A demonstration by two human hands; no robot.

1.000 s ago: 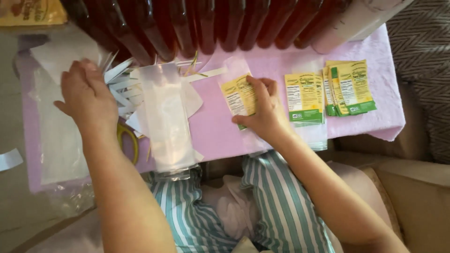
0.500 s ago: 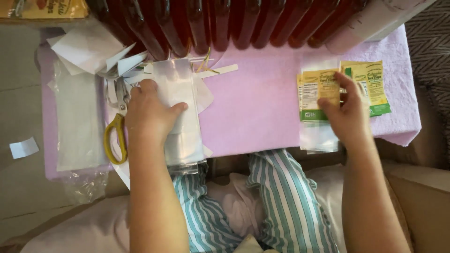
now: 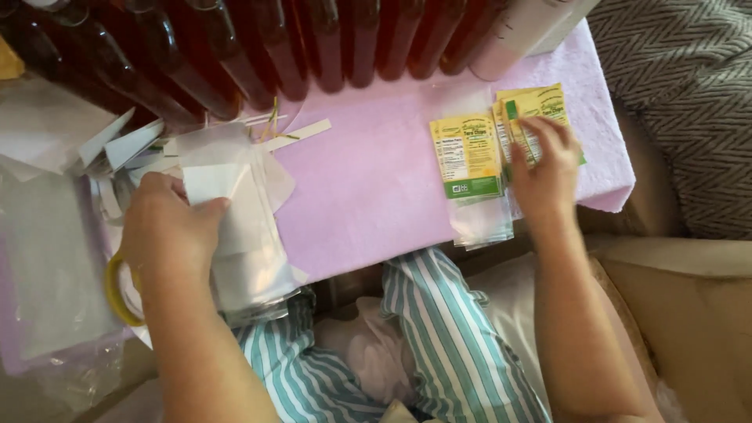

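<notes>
Left hand (image 3: 168, 227) slid lower — flat on clear bags (image 3: 243, 235) | right hand (image 3: 548, 168) fingers spread on yellow packets (image 3: 533, 110)

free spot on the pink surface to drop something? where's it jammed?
Bare patch: middle of the pink cloth, bordered by the clear bags under the left hand, the bottles behind, and the yellow-labelled packets by the right hand. Crowded: left end with paper scraps, and the right corner.

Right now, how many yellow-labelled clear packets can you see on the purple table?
2 clearly: one yellow-labelled packet lies alone near the table's right side, and another sits further right, under the right hand. That one looks like a small stack, so more may be hidden beneath.
</notes>
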